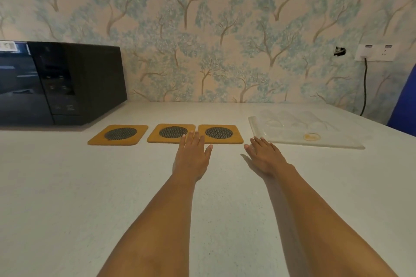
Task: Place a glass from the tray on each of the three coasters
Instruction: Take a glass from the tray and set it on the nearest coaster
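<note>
Both hands flat and empty on the pale worktop (67,186): left hand (192,155) by the three tan square coasters (171,133), right hand (264,156) near the clear tray (315,141). Clear glasses (292,120) lying there look slippery, fragile; I'd grip mid-body.

Three orange coasters (165,134) lie in a row on the white counter (67,186), all bare. Just right of the coasters sits a clear tray (315,141) holding faint, blurred glasses (299,119). Left of the coasters stands a black microwave (60,83). Near the coasters' front edge, the left hand (192,156) and right hand (264,156) lie flat, fingers spread, holding nothing.
</note>
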